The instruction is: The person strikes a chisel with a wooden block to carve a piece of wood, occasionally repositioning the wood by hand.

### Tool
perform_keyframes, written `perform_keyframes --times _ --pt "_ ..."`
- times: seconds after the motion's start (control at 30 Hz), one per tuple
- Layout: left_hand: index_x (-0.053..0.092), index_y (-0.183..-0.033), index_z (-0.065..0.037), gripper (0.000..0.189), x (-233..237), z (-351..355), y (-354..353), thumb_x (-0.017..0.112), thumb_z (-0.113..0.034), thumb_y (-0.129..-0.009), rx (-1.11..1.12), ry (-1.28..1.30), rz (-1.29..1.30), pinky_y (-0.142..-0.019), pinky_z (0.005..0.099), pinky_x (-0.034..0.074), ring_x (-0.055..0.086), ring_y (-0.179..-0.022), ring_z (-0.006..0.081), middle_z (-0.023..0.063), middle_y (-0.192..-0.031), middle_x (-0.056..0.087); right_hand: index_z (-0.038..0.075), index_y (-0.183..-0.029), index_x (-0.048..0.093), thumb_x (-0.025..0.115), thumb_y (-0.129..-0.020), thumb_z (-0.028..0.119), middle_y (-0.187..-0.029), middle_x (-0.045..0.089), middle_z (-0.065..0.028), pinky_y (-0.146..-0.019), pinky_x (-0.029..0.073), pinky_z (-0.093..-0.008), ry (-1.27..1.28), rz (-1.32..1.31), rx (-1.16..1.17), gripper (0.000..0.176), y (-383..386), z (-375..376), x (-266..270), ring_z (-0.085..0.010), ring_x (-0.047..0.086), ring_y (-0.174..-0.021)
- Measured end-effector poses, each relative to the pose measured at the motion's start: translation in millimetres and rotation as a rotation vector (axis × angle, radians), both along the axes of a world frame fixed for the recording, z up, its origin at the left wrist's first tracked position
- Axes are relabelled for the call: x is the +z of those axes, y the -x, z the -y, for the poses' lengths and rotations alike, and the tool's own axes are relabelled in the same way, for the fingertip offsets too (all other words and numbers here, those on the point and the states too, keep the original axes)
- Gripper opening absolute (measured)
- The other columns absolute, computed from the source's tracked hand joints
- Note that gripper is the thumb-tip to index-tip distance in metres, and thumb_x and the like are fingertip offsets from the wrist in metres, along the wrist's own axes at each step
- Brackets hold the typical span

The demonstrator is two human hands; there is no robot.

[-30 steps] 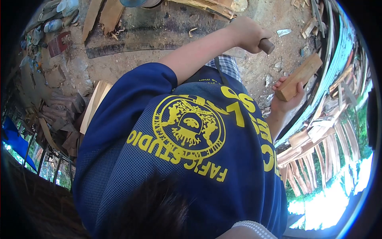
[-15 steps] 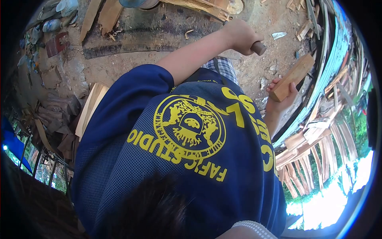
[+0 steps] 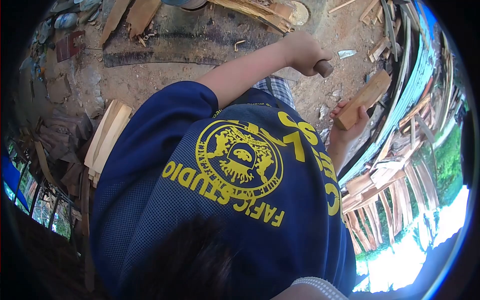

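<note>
My left hand (image 3: 303, 53) is closed round a brown wooden handle (image 3: 324, 68), whose rounded end sticks out below the fist. Above the fist a thin dark part of the tool (image 3: 275, 27) reaches toward a long piece of wood (image 3: 250, 10); whether they touch I cannot tell. To the right, my right hand (image 3: 353, 125) grips a squared wooden block (image 3: 363, 100) near its lower end, fingers and thumb on opposite sides. The block is tilted up to the right, apart from the tool.
A dark worn board (image 3: 165, 50) lies on the dirt ground. Pale wood pieces (image 3: 107, 132) stand at the left, near a dark red object (image 3: 70, 46). Blue-painted planks (image 3: 412, 85) and stacked wood strips curve along the right. A round pale disc (image 3: 300, 13) lies at the top.
The view has shifted slightly. In the frame, the left fist with its handle sits a little lower, and the right hand with the block slightly lower and further left. Both grips look unchanged.
</note>
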State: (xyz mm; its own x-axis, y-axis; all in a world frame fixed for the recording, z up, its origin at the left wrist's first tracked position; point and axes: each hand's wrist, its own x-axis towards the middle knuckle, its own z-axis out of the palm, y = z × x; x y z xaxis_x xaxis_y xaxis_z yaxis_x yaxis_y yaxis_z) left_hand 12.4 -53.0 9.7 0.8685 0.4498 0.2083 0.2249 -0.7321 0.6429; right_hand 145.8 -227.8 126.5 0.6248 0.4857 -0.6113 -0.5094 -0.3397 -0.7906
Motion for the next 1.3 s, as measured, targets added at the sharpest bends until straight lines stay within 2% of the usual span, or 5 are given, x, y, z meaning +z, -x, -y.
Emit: perform_keyframes --times 0.6,0.87,1.03,1.23,1.3 --pt "0.06 -0.078 -0.019 0.022 1.3 -3.6 6.5 0.073 -0.029 -0.064 0.01 0.088 0.065 -0.055 0.04 0.05 0.065 -0.063 0.0273 0.0034 -0.065 0.063 0.002 -0.11 0.049 0.048 -0.089 0.044 -0.08 0.059 -0.0142 -0.051 0.047 -0.0327 -0.017 0.039 0.059 0.047 12.7 -8.2 7.1 -0.0203 0.057 -0.059" --pt "0.063 -0.078 -0.02 0.024 3.8 -11.5 15.5 0.075 -0.026 -0.058 0.067 0.158 0.15 -0.055 0.0404 0.05 0.065 -0.066 0.0269 0.0023 -0.07 0.065 -0.002 -0.106 0.053 0.045 -0.087 0.055 -0.085 0.057 -0.0152 -0.071 0.05 -0.0366 -0.685 0.467 -0.139 0.061 49.3 -24.9 29.2 -0.0256 0.06 -0.074" --pt "0.064 -0.078 -0.02 0.023 0.9 -9.4 6.4 0.075 -0.027 -0.058 0.072 0.153 0.105 -0.056 0.04 0.051 0.066 -0.066 0.0263 0.0021 -0.071 0.066 0.002 -0.122 0.049 0.053 -0.086 0.046 -0.09 0.06 -0.0133 -0.071 0.053 -0.0384 0.537 0.672 0.19 0.057 88.4 -19.8 -12.6 -0.0247 0.062 -0.072" --pt "0.066 -0.08 -0.022 0.023 0.2 -8.9 3.6 0.075 -0.029 -0.06 0.089 0.17 0.124 -0.055 0.0388 0.051 0.066 -0.066 0.0254 0.0015 -0.07 0.066 -0.004 -0.136 0.034 0.059 -0.087 0.031 -0.117 0.048 -0.0164 -0.085 0.048 -0.0333 -0.69 0.304 0.227 0.065 38.3 1.0 12.8 -0.0239 0.051 -0.109" --pt "0.067 -0.081 -0.022 0.023 1.0 -11.4 2.2 0.075 -0.029 -0.06 0.091 0.165 0.118 -0.055 0.0385 0.051 0.066 -0.066 0.0252 0.0014 -0.07 0.066 -0.005 -0.14 0.029 0.06 -0.088 0.032 -0.124 0.045 -0.0194 -0.093 0.044 -0.035 -0.342 0.38 0.296 0.071 58.0 3.5 -3.0 -0.0275 0.047 -0.116"
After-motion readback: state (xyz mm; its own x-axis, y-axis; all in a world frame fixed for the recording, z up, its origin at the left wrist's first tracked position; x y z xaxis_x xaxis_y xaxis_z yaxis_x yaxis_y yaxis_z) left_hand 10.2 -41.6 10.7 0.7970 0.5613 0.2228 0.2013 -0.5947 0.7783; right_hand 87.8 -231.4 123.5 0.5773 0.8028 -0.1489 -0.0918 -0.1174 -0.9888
